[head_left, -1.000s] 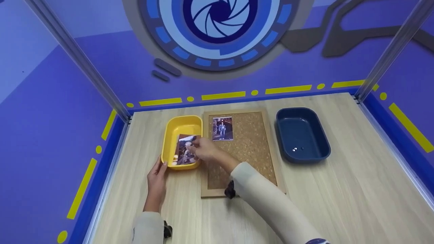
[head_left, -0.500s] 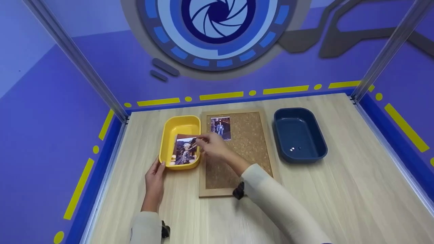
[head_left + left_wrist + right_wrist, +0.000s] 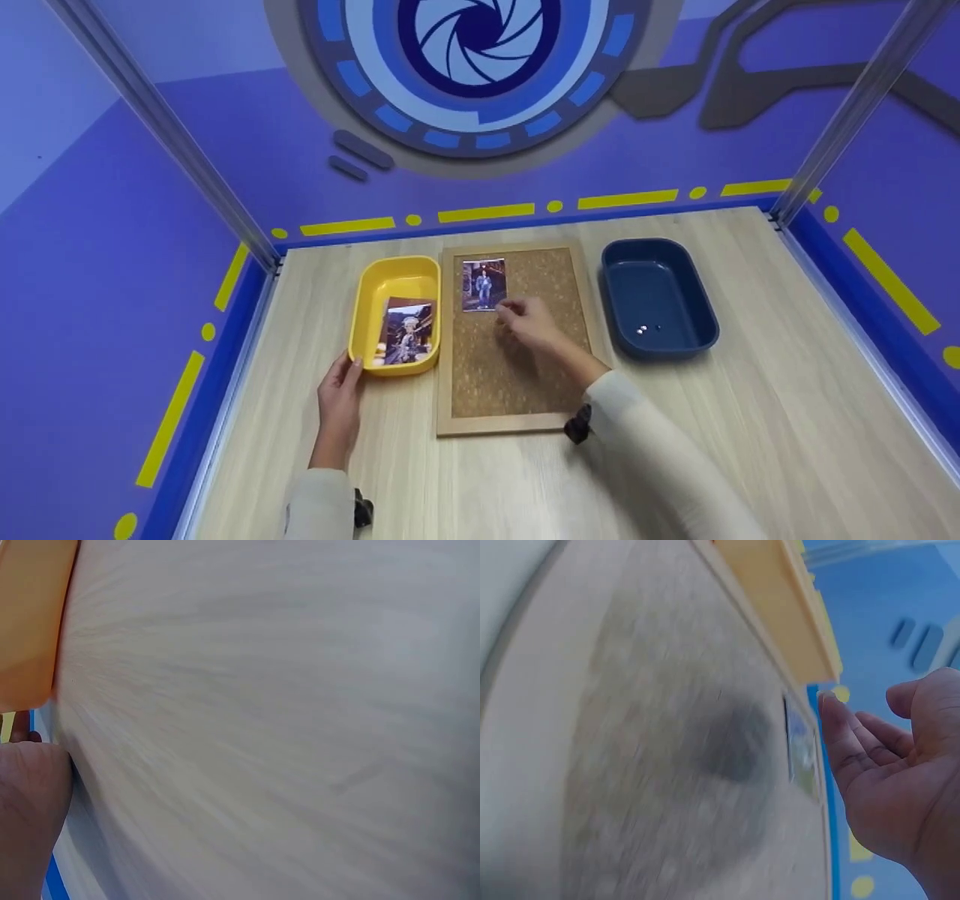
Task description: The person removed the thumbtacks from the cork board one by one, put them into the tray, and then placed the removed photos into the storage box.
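My left hand (image 3: 339,401) grips the near left corner of the yellow tray (image 3: 358,315) with thumb and fingers. Inside that tray, toward its near right, lie photo cards, the top photo (image 3: 409,334) showing a figure in a white hat. Over the corkboard (image 3: 487,367) hovers my right hand (image 3: 532,324), fingertips close to the lower right corner of a photo (image 3: 484,285) at the board's upper left. In the right wrist view this hand's thumb and index finger (image 3: 836,731) stand apart, with nothing between them.
To the right of the board stands a dark blue tray (image 3: 658,300) with a few small shiny pieces (image 3: 642,330) on its bottom. Printed panels (image 3: 480,180) wall in the wooden table (image 3: 510,480) at the back and sides.
My right hand has left the photo in the yellow tray and moved right over the corkboard. The left hand stays at the tray corner.
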A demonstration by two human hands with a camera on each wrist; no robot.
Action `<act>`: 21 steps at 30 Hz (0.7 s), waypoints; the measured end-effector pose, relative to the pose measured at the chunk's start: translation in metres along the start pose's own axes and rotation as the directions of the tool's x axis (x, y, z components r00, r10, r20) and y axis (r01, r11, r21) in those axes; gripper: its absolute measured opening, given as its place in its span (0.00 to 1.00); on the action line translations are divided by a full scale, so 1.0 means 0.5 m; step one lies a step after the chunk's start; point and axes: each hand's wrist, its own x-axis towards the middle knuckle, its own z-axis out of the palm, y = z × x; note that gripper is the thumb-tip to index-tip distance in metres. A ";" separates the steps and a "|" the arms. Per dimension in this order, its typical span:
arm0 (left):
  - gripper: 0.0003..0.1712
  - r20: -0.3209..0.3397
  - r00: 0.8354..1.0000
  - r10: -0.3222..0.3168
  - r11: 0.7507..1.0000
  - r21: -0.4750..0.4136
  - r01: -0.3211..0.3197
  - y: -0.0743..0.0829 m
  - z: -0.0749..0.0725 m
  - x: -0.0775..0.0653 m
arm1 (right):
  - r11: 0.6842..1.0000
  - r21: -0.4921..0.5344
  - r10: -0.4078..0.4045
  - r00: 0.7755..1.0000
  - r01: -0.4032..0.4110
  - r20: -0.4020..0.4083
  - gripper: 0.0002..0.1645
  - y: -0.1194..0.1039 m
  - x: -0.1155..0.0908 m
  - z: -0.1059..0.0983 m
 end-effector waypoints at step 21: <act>0.39 -0.042 0.999 -0.025 0.998 0.054 0.027 0.001 0.006 -0.011 | 0.993 0.055 0.103 0.994 -0.101 -0.034 0.18 0.078 -0.012 -0.074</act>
